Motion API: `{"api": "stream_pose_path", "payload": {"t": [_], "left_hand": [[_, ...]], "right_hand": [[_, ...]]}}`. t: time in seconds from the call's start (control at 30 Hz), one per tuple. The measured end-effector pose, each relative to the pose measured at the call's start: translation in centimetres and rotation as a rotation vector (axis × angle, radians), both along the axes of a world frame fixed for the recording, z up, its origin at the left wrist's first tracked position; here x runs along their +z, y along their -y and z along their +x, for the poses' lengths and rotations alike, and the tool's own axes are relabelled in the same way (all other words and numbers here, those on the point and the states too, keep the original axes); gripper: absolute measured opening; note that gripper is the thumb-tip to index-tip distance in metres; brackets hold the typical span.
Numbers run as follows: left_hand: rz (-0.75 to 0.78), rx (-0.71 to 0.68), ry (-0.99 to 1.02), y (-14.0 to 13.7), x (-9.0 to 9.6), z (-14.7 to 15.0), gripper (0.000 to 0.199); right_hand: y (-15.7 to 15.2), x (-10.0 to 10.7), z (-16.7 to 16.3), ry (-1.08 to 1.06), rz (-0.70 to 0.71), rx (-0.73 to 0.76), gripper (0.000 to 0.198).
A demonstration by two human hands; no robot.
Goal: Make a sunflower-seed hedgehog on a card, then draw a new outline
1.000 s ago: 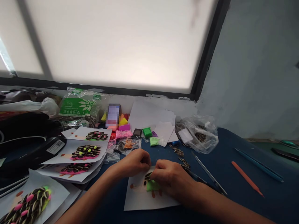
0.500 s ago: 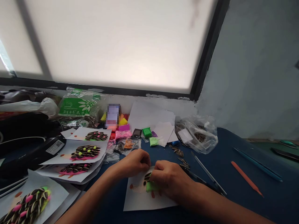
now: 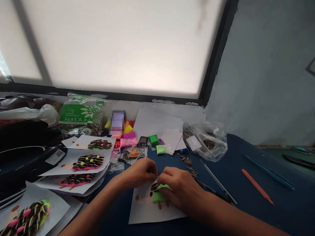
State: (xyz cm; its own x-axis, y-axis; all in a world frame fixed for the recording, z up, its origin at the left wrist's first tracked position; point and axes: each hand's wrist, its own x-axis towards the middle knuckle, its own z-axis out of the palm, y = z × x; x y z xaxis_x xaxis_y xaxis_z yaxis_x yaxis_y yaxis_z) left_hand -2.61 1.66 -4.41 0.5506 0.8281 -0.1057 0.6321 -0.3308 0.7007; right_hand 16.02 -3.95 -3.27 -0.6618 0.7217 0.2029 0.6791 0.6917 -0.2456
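A sheet of white paper [image 3: 142, 214] lies in front of me. On it is a small animal picture with a dark eye, a brown nose and feet, and a flat patch of light green clay [image 3: 158, 197]. A few striped sunflower seeds [image 3: 154, 187] sit above the eye. My left hand [image 3: 145, 168] is closed at the paper's top edge; whatever its fingertips pinch is hidden. My right hand [image 3: 180, 188] covers the picture's right side, its fingers curled together on light green clay, a strip of which shows at the fingertips.
Seed-covered pictures [image 3: 88, 162] are stacked at left. Behind are colored clay packets [image 3: 154, 140], white sheets [image 3: 157, 121] and a plastic bag of seeds [image 3: 209, 142]. Loose seeds [image 3: 187, 160], a silver tool [image 3: 218, 182], an orange tool [image 3: 257, 186] and blue tweezers [image 3: 269, 172] lie rightward.
A strip of green clay now shows at my right fingertips, where it was hidden before. Both hands stay nearly in place; the whole view has shifted slightly.
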Motion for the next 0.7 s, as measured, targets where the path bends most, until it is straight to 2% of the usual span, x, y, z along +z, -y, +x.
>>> {"api": "stream_pose_path", "payload": {"t": [0.17,0.27,0.4,0.57,0.7], "left_hand": [[-0.006,-0.010,0.005,0.0,0.1,-0.1,0.016],[-0.017,-0.013,0.004,0.2,0.3,0.0,0.015],[-0.031,-0.006,0.006,0.3,0.6,0.0,0.013],[-0.055,0.003,-0.010,0.5,1.0,0.0,0.014],[-0.077,0.014,0.004,0.6,1.1,-0.1,0.016]], "right_hand": [[-1.0,1.8,0.7,-0.025,0.044,-0.091,0.014],[-2.6,2.3,2.1,0.033,0.058,-0.241,0.018],[-4.8,2.0,4.1,0.143,0.057,-0.414,0.019],[-5.9,1.4,5.5,0.170,0.027,-0.482,0.017],[-5.9,1.7,5.6,0.159,-0.010,-0.471,0.017]]}}
